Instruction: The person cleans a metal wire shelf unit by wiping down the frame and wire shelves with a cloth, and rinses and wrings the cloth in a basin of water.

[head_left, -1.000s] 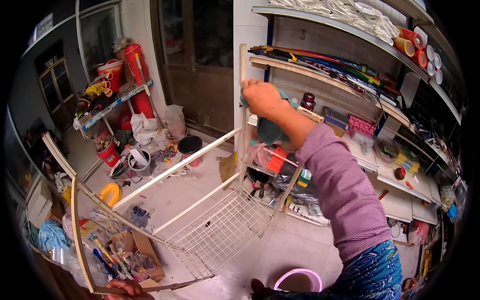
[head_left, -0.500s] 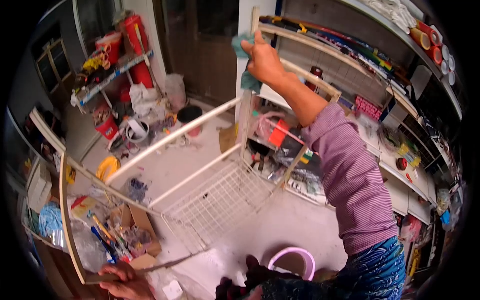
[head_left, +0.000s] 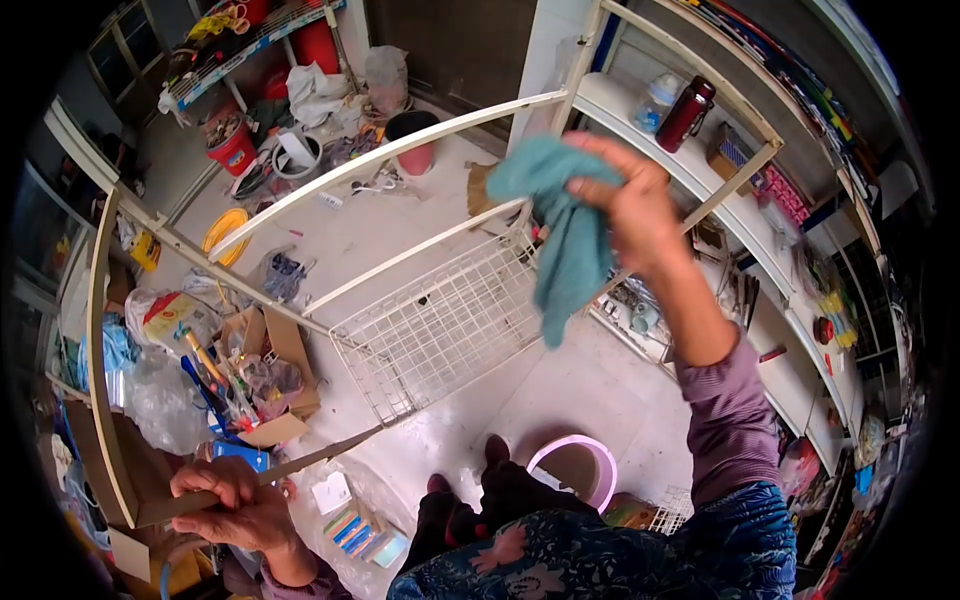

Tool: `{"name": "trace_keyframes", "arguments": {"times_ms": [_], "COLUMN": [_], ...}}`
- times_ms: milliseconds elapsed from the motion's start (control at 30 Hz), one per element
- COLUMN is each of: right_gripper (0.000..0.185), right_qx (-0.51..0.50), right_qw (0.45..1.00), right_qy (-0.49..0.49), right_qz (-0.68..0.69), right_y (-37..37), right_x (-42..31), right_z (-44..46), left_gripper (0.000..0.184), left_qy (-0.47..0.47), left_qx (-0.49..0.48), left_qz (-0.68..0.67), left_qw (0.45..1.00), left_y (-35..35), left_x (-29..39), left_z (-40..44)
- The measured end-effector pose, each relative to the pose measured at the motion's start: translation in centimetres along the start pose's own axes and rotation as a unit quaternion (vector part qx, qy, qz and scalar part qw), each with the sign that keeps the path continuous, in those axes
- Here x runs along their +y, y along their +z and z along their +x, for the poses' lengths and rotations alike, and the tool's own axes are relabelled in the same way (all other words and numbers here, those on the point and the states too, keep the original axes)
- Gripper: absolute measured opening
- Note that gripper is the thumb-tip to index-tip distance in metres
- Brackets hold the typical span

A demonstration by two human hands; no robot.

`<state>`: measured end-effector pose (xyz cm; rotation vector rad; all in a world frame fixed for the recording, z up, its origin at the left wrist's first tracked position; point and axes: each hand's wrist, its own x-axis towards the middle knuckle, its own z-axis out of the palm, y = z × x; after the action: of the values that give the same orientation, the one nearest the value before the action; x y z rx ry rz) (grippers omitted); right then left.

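A cream metal rack frame (head_left: 400, 146) stands in front of me, tilted in the view, with a white wire basket (head_left: 440, 325) low between its bars. My left hand (head_left: 245, 505) is wrapped around the frame's near corner bar at the lower left. My right hand (head_left: 640, 205) grips a teal cloth (head_left: 572, 235), whose loose end hangs beside the frame's right upright. The cloth covers part of that upright, so I cannot tell whether it touches the metal.
A pink bucket (head_left: 604, 470) stands on the floor by my feet. Left of the frame is a cardboard box (head_left: 288, 350) of tools among plastic bags. White shelves at the right hold a dark red thermos (head_left: 687, 115) and a water bottle (head_left: 655, 103).
My right hand has come down and nearer from the top of the right upright, bringing the cloth with it. My left hand keeps hold of the corner. The view has tilted further down.
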<state>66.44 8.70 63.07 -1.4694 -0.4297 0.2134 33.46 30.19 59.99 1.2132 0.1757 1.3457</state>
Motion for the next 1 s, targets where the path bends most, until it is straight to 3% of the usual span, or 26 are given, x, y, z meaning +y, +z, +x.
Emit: {"name": "trace_keyframes", "arguments": {"times_ms": [100,167,233,300,367,433,567,633,700,800,867,933,967,1000], "right_gripper": [0.040,0.038,0.036,0.036,0.040,0.041,0.043,0.050,0.054,0.049,0.040,0.036,0.037,0.039], "right_qx": [0.010,0.000,0.030,0.071,0.074,0.107,0.060,0.043,0.008,0.029,0.046,0.044,-0.004,0.033], "right_qw": [0.990,0.990,0.980,0.995,0.964,0.925,0.935,0.894,0.884,0.899,0.882,0.844,0.877,0.858], "right_qy": [0.129,0.135,0.176,0.066,-0.197,-0.262,-0.190,-0.157,-0.222,-0.219,-0.194,-0.308,-0.252,-0.335], "right_qz": [0.053,0.031,0.089,0.003,-0.162,-0.254,-0.293,-0.417,-0.411,-0.377,-0.428,-0.436,-0.409,-0.388], "right_y": [1.3,1.7,3.1,3.6,3.0,2.1,0.3,-0.9,-1.7,-0.1,0.6,2.4,4.2,6.8], "right_x": [7.5,12.3,12.4,14.6,16.4,18.3,25.5,31.2,33.6,33.0,32.4,34.7,33.8,34.9], "right_z": [-0.5,0.6,1.2,3.3,5.9,7.7,9.7,10.5,11.6,11.8,11.8,11.6,10.8,9.9], "left_gripper": [0.046,0.049,0.049,0.048,0.048,0.048,0.047,0.047,0.047,0.046,0.046,0.046,0.047,0.046], "left_qy": [0.000,0.015,0.018,0.024,0.039,0.053,0.050,0.031,0.040,0.053,0.055,0.088,0.087,0.071], "left_qx": [-0.009,0.068,0.069,0.068,0.071,0.056,0.028,-0.013,-0.008,0.003,0.009,0.076,0.081,0.058], "left_qz": [0.006,0.026,0.046,0.068,0.092,0.114,0.095,0.080,0.050,0.095,0.116,0.182,0.165,0.129], "left_qw": [1.000,0.997,0.996,0.995,0.992,0.990,0.994,0.996,0.998,0.994,0.992,0.976,0.979,0.987], "left_y": [-0.4,-0.3,0.2,0.1,0.7,0.7,0.2,-0.2,-0.2,0.6,0.9,1.8,1.4,1.0], "left_x": [0.0,-0.1,-0.1,0.2,0.2,0.4,0.7,0.8,0.7,0.7,0.7,0.4,0.5,0.6], "left_z": [-0.1,-0.1,0.0,0.0,0.1,0.1,0.2,0.3,0.4,0.4,0.2,0.1,0.1,0.2]}}
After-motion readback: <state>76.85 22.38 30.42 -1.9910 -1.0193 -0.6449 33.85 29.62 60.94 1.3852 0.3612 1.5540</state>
